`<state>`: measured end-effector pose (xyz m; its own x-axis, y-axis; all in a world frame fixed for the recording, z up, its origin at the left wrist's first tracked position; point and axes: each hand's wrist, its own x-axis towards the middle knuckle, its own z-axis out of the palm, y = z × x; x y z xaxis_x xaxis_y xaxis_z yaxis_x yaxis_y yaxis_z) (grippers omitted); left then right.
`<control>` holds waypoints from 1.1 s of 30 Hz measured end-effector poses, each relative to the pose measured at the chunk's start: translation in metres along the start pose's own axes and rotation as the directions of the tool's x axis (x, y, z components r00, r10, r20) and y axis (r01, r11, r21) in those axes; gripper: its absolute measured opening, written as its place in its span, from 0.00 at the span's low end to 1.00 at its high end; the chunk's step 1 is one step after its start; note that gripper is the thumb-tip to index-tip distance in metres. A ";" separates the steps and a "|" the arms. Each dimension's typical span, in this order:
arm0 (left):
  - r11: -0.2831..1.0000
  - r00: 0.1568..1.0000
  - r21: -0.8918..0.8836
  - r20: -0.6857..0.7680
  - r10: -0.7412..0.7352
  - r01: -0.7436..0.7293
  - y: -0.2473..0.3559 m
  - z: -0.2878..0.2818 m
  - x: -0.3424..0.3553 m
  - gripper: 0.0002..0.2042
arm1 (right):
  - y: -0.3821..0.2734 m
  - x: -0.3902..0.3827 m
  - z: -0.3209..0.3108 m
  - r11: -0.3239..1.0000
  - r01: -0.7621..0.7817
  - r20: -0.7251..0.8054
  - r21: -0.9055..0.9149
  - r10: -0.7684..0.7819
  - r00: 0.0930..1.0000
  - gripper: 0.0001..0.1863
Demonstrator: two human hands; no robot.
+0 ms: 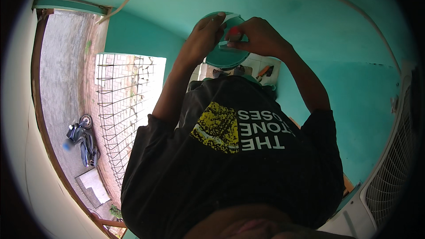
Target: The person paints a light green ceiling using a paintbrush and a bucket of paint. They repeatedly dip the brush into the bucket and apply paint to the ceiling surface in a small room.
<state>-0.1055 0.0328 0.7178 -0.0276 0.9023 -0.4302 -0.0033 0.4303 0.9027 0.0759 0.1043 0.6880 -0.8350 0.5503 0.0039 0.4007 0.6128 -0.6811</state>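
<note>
Both my hands are raised over a round teal tub (226, 58), whose inside shows beneath them. My left hand (204, 39) is closed at the tub's left side. By its fingertips a white strip (231, 17) lies across the far part of the tub. From the right, my right hand (259, 37) reaches in with thumb and fingers pinched together. At the thumb tip is a small white piece (223, 44). Something bright red (233, 31) shows by its fingers, too small and blurred to name. Whether the white strip and white piece are one thing, I cannot tell.
Teal walls (345, 75) stand ahead and to the right. Below the tub, a tiled floor (270, 62) holds dark and orange items. A barred opening (128, 106) is on the left, with a parked motorcycle (84, 141) outside. A large fan unit (387, 172) stands at lower right.
</note>
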 end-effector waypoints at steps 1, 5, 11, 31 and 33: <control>1.000 1.000 -0.019 -0.003 0.013 -0.013 -0.004 0.003 0.000 0.19 | 0.003 -0.001 0.002 1.000 -0.013 -0.079 -0.018 0.012 0.997 0.13; 0.998 0.998 -0.036 0.014 0.059 -0.058 -0.021 0.003 0.014 0.17 | 0.007 0.000 0.004 0.992 -0.124 -0.320 -0.012 0.114 0.941 0.11; 0.991 0.995 -0.099 0.044 0.093 -0.088 -0.032 -0.013 0.023 0.16 | 0.019 -0.009 0.017 0.952 -0.164 -0.553 0.256 0.284 0.783 0.07; 0.987 0.987 -0.029 -0.040 0.157 -0.159 -0.050 -0.056 0.026 0.22 | 0.061 -0.013 0.097 0.427 0.077 -0.386 0.901 0.707 0.592 0.20; 0.986 0.986 -0.037 -0.043 0.163 -0.164 -0.048 -0.058 0.026 0.21 | 0.059 -0.011 0.097 0.428 0.094 -0.394 0.899 0.695 0.602 0.19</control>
<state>-0.1641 0.0341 0.6635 -0.0706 0.9583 -0.2768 -0.0357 0.2749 0.9608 0.0719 0.0794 0.5771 -0.0754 0.9804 -0.1821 -0.2462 -0.1953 -0.9493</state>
